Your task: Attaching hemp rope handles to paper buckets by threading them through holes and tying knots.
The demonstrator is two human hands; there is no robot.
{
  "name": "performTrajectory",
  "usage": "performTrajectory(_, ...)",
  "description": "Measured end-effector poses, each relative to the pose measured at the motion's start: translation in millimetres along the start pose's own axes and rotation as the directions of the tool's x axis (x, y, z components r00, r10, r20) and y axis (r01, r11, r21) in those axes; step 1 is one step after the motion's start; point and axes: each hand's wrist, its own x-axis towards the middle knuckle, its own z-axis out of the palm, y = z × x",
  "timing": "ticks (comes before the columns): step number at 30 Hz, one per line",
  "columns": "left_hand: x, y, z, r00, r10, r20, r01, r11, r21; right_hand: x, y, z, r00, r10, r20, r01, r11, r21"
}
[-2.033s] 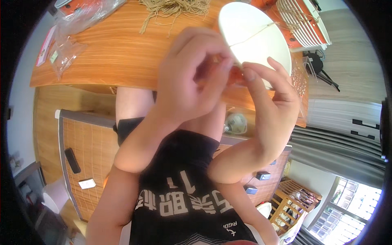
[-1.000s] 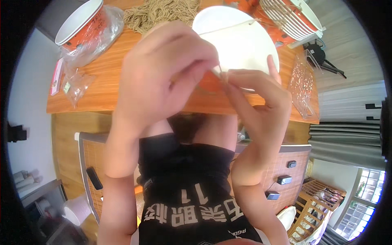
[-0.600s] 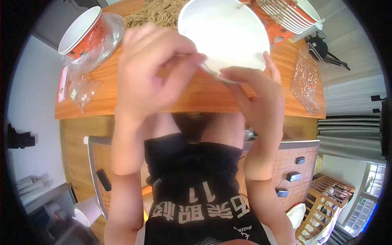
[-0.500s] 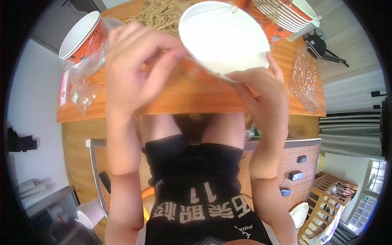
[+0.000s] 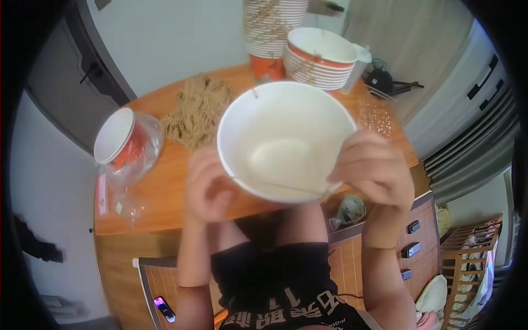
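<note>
A large white-lined paper bucket (image 5: 286, 157) is lifted over the table's front edge, its opening tilted toward me. A thin brown cord (image 5: 278, 185) stretches across its near inner side, and a short bit of cord shows at the far rim. My right hand (image 5: 377, 170) is closed on the right rim, fingers reaching inside near the cord's end. Against the bucket's left outer side, my left hand (image 5: 203, 184) is curled, slightly blurred, with its fingertips partly hidden behind the wall. Left of the bucket lies a heap of brown cords (image 5: 199, 110).
Stacked paper buckets (image 5: 322, 58) with cords stand at the back right, beside a taller stack (image 5: 275, 27). More buckets (image 5: 116, 140) lie in clear plastic at the left of the wooden table (image 5: 165, 206). A black kettle-like object (image 5: 379, 80) sits beyond the right side.
My view has tilted up, showing more of the back. The bucket's opening has turned toward me. My left hand has come from apart at the left to the bucket's side.
</note>
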Motion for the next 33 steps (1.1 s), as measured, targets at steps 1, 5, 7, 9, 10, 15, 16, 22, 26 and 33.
performTrajectory(1, -0.1, 6.1, 9.3, 1.000, -0.022, -0.007, 0.022, 0.999, -0.034, 5.7, 1.4, -13.6, 0.999, -0.044, 0.007, 0.044, 0.998, -0.051)
performTrajectory(5, -7.9, 7.3, 15.2, 0.997, -0.077, -0.007, 0.077, 0.997, -0.023, 32.0, 13.1, -59.2, 0.991, -0.125, -0.051, 0.104, 0.950, -0.293)
performTrajectory(7, -14.6, -0.8, 7.2, 0.993, -0.119, -0.012, 0.118, 0.992, -0.035, 49.2, 16.5, -81.0, 0.983, -0.023, -0.180, -0.035, 0.950, -0.310)
performTrajectory(9, -21.4, -4.7, 7.2, 0.982, -0.187, -0.037, 0.184, 0.979, -0.084, 59.6, 43.1, -103.0, 0.971, 0.044, -0.235, -0.113, 0.951, -0.287)
performTrajectory(10, -25.0, -5.4, 8.1, 0.983, -0.181, -0.037, 0.177, 0.980, -0.087, 65.8, 53.6, -111.5, 0.959, 0.046, -0.281, -0.158, 0.907, -0.391)
performTrajectory(15, -35.8, -4.3, 10.1, 0.948, -0.316, 0.035, 0.316, 0.949, 0.009, 75.0, 109.7, -134.7, 0.914, 0.059, -0.402, -0.251, 0.860, -0.445)
performTrajectory(16, -35.8, -3.1, 10.2, 0.947, -0.320, 0.033, 0.320, 0.947, 0.012, 76.1, 122.7, -132.2, 0.887, 0.090, -0.453, -0.287, 0.877, -0.387)
performTrajectory(22, -37.4, -2.5, 12.0, 0.947, -0.312, 0.082, 0.305, 0.949, 0.082, 75.9, 152.9, -94.0, 0.890, 0.283, -0.358, -0.388, 0.882, -0.268)
performTrajectory(26, -39.0, 0.0, 8.8, 0.942, -0.317, 0.108, 0.305, 0.946, 0.113, 75.3, 147.1, -73.4, 0.923, 0.259, -0.286, -0.337, 0.901, -0.273)
performTrajectory(33, -36.6, 1.9, 12.0, 0.943, -0.310, 0.122, 0.295, 0.948, 0.123, 50.8, 165.2, -51.9, 0.934, 0.348, -0.086, -0.347, 0.819, -0.457)
